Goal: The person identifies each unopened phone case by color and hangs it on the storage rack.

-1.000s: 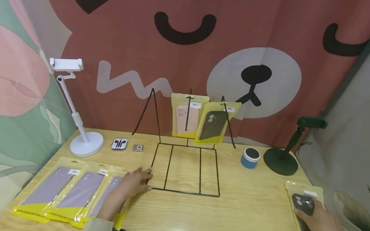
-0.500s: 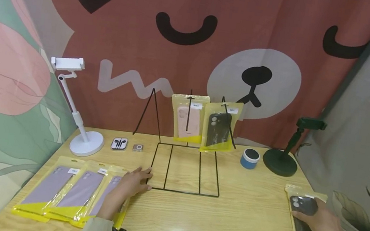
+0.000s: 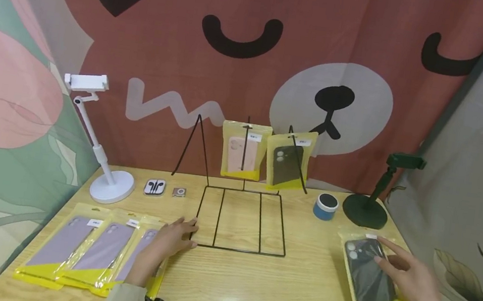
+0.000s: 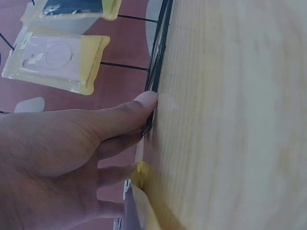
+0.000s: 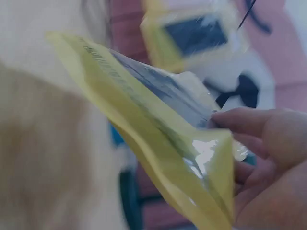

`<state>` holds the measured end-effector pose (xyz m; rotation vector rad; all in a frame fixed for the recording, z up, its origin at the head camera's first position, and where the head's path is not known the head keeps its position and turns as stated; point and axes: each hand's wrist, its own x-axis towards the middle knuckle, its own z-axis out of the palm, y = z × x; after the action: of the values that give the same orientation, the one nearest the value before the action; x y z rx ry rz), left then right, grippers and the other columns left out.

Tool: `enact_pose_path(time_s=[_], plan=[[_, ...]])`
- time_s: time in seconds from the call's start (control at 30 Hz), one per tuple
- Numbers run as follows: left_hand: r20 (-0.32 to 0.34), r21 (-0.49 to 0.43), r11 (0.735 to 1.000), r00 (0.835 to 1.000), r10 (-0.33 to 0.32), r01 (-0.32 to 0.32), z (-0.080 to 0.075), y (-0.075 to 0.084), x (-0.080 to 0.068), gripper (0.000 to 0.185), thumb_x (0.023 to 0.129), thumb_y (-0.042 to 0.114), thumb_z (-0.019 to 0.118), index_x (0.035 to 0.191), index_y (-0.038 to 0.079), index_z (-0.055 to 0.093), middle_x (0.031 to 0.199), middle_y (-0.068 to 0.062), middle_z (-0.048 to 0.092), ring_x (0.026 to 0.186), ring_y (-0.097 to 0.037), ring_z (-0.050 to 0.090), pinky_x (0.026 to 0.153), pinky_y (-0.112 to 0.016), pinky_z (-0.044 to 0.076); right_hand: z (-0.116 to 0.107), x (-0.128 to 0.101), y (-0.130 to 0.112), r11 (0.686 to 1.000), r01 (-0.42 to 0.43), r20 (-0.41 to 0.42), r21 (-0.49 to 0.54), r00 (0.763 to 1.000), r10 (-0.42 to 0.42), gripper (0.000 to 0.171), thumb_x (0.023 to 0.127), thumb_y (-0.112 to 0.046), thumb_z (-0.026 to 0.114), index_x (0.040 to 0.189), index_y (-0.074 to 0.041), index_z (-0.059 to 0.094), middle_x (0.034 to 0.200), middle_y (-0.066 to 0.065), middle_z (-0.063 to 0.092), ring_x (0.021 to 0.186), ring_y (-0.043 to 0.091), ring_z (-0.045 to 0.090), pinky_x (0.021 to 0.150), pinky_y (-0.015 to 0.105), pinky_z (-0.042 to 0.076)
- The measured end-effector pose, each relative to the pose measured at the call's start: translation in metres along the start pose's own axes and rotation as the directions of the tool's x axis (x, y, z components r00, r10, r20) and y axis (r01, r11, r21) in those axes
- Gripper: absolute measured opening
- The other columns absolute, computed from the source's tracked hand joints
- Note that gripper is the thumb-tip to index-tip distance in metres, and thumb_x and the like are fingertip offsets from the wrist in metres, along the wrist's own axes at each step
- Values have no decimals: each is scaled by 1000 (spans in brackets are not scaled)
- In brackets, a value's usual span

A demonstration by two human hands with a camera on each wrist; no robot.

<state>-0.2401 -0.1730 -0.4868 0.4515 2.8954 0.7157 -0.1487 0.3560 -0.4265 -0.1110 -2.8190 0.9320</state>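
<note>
In the head view my right hand (image 3: 416,283) holds a black phone case (image 3: 369,274) in a clear, yellow-bottomed pouch by its right side, above the table's right part. The right wrist view has this pouch (image 5: 144,124) tilted, with fingers behind it. My left hand (image 3: 172,240) pinches the front left corner of a black wire display rack (image 3: 237,249) between thumb and fingers. From the rack's hooks hang a pouched pink phone case (image 3: 233,159) and a pouched black phone case (image 3: 282,168). The left hook carries nothing.
Several pouched purple phone cases (image 3: 59,243) overlap at the left, partly under my left forearm. Behind them are a white phone stand (image 3: 112,187), boxed earphones (image 3: 155,187) and a small music player (image 3: 179,192). A blue-and-white jar (image 3: 325,207) and green stand (image 3: 365,211) stand back right.
My right hand has lifted the pouched black phone case and moved it left. The hanging pouches have swung slightly. My left hand has stayed at the rack's corner.
</note>
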Motion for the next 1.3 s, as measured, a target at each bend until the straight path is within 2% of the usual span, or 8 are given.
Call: enact_pose_path(time_s=[0.1, 0.2, 0.27, 0.37, 0.47, 0.6, 0.9, 1.3], plan=[[0, -6, 1000, 1000, -6, 6, 0, -1, 0, 50, 86, 26, 72, 131, 7, 60, 148, -7, 43, 139, -41, 30, 107, -69, 20, -2, -8, -34, 996, 50, -58, 70, 997, -46, 57, 90, -34, 68, 142, -16, 50, 101, 13, 69, 80, 12, 64, 63, 24, 51], [-3, -3, 1000, 1000, 0, 0, 1, -1, -1, 50, 86, 27, 72, 131, 7, 60, 148, -7, 43, 138, -41, 30, 107, -69, 20, -2, -18, -67, 972, 161, -159, 169, 978, -134, 52, 88, -21, 72, 137, -16, 56, 96, -3, 69, 74, 2, 61, 65, 14, 49], [-2, -5, 1000, 1000, -4, 4, 1, -1, -1, 50, 86, 26, 72, 131, 8, 60, 148, -6, 43, 139, -41, 30, 108, -68, 20, 1, -24, -86, 929, 280, -234, 244, 946, -223, 49, 85, -6, 73, 132, -11, 61, 100, -10, 69, 76, 2, 61, 69, 10, 49], [-5, -7, 1000, 1000, -8, 8, 0, -2, -1, 50, 86, 26, 72, 131, 8, 60, 148, -6, 43, 139, -41, 30, 108, -68, 19, 6, -29, -112, 833, 447, -310, 327, 883, -352, 51, 78, 13, 72, 126, 0, 62, 112, -12, 68, 83, 5, 59, 75, 9, 49], [-7, -15, 1000, 1000, -11, 11, 1, -3, -1, 50, 86, 27, 72, 131, 8, 60, 149, -5, 43, 139, -40, 30, 108, -68, 19, 12, -30, -132, 778, 521, -348, 351, 844, -408, 53, 75, 17, 71, 125, 3, 62, 119, -7, 67, 85, 7, 58, 76, 11, 49], [-1, -22, 1000, 1000, -2, 2, 2, -3, 0, 50, 86, 27, 72, 131, 8, 60, 149, -5, 42, 139, -40, 29, 108, -68, 20, 21, -26, -146, 777, 524, -371, 350, 839, -399, 54, 75, 15, 73, 125, -1, 63, 118, -8, 67, 84, 6, 59, 73, 11, 49], [-12, -9, 1000, 1000, 1, -1, 3, -3, 0, 50, 85, 26, 73, 131, 8, 60, 148, -5, 43, 138, -40, 31, 108, -68, 20, 31, -20, -151, 821, 456, -360, 343, 871, -334, 52, 80, 3, 75, 128, -13, 64, 92, -6, 69, 81, 5, 60, 71, 11, 50], [-1, -9, 1000, 1000, -2, 2, 3, -2, 0, 50, 86, 26, 72, 131, 8, 60, 148, -5, 43, 139, -40, 31, 108, -68, 20, 39, -3, -156, 822, 463, -354, 331, 869, -346, 50, 84, -2, 73, 130, -18, 62, 95, -4, 69, 83, 5, 60, 70, 12, 49]])
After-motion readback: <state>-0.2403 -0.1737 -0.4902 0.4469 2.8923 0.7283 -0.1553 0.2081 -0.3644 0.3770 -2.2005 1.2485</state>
